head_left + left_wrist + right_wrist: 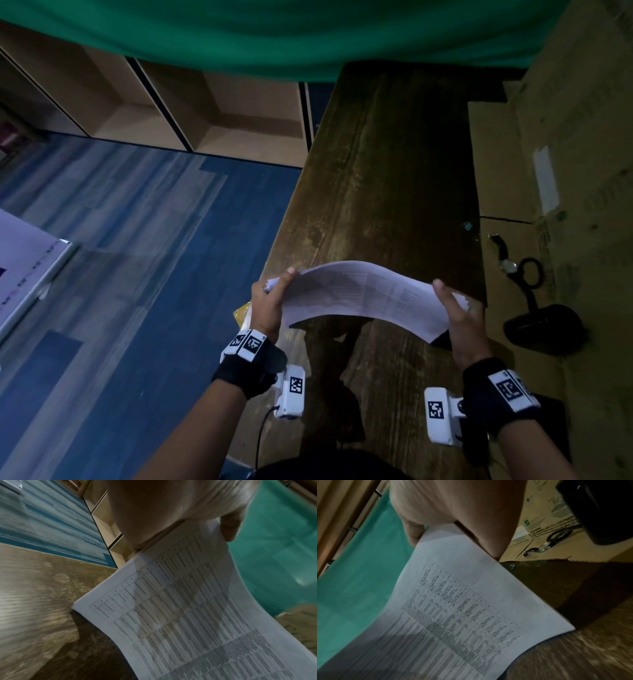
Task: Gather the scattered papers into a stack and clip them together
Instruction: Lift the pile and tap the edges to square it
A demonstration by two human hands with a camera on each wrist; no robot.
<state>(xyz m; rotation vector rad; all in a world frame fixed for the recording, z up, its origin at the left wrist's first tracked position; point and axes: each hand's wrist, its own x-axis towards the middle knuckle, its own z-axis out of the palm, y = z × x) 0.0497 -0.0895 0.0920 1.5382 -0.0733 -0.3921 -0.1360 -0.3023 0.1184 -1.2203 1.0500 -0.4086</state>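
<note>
A stack of white printed papers (363, 294) hangs above the dark wooden table (383, 178), bowed upward in the middle. My left hand (270, 301) grips its left short edge, thumb on top. At the other short edge my right hand (459, 315) holds it the same way. Both wrist views show the printed tables on the papers (197, 608) (453, 608) running away from the hand (171, 507) (453, 507) that holds them. A small binder clip (467, 225) (512, 566) lies on the table near its right edge, apart from both hands.
Flattened cardboard (548, 171) lies right of the table with a wristwatch (505, 260) and a black bag (544, 325) on it. Something yellow (241, 313) shows under my left hand at the table's left edge. Blue flooring and open wooden shelves lie to the left.
</note>
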